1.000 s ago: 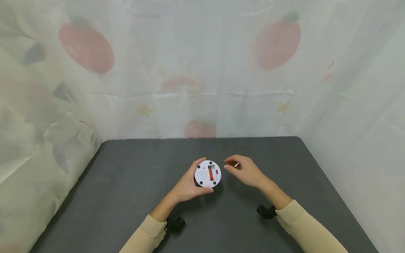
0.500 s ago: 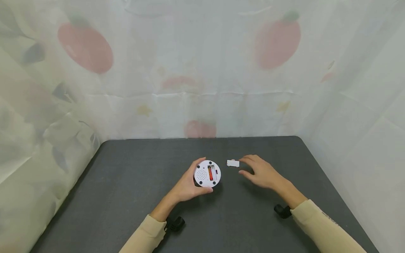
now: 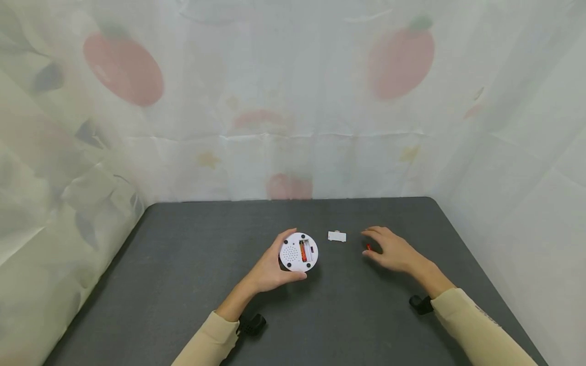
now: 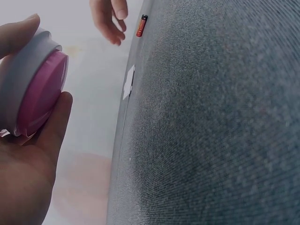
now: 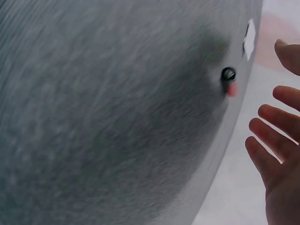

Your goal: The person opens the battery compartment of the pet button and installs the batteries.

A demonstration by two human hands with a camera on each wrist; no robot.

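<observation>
My left hand (image 3: pixel 267 269) grips a round sound button (image 3: pixel 293 253) by its rim, thumb at the near side and fingers at the far side. Its white underside, with speaker holes and dark feet, faces up. One orange-red battery (image 3: pixel 303 251) sits in the uncovered battery compartment, beside a bare slot. The left wrist view shows the button's pink top (image 4: pixel 46 93) facing the table. My right hand (image 3: pixel 396 251) hovers with fingers spread and holds nothing. A loose red-and-black battery (image 4: pixel 142 26) lies on the table just by its fingers.
A small white battery cover (image 3: pixel 337 236) lies on the dark grey table (image 3: pixel 206 284) between the hands. Fruit-printed curtains (image 3: pixel 284 101) hang round the back and sides. A black wrist camera (image 3: pixel 420 304) is strapped at each sleeve.
My right hand has drawn away to the right, uncovering first the battery cover and then the loose battery on the table. The left hand still holds the sound button, almost unmoved.
</observation>
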